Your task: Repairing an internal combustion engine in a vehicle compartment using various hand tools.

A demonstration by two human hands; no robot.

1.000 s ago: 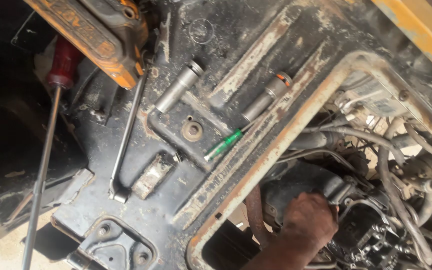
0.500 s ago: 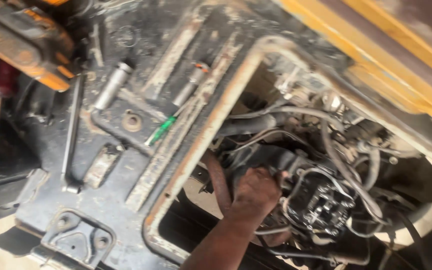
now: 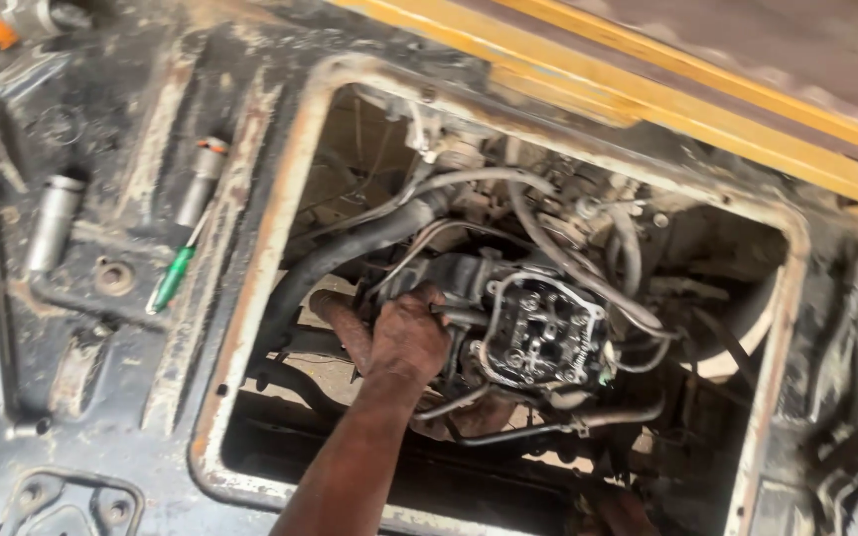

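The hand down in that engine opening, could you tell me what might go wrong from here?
The hand is wedged among hoses and cables beside the open engine head, so it could snag a line or get pinched. The green-handled screwdriver and sockets lie loose near the opening's rusty rim and might roll in.

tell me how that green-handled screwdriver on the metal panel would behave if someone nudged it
The green-handled screwdriver looks stiff and light. Its round handle would probably roll, though the raised ribs of the grimy metal panel beside it may stop it soon.

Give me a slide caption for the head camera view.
One hand reaches into the open engine bay beside the uncovered engine head.
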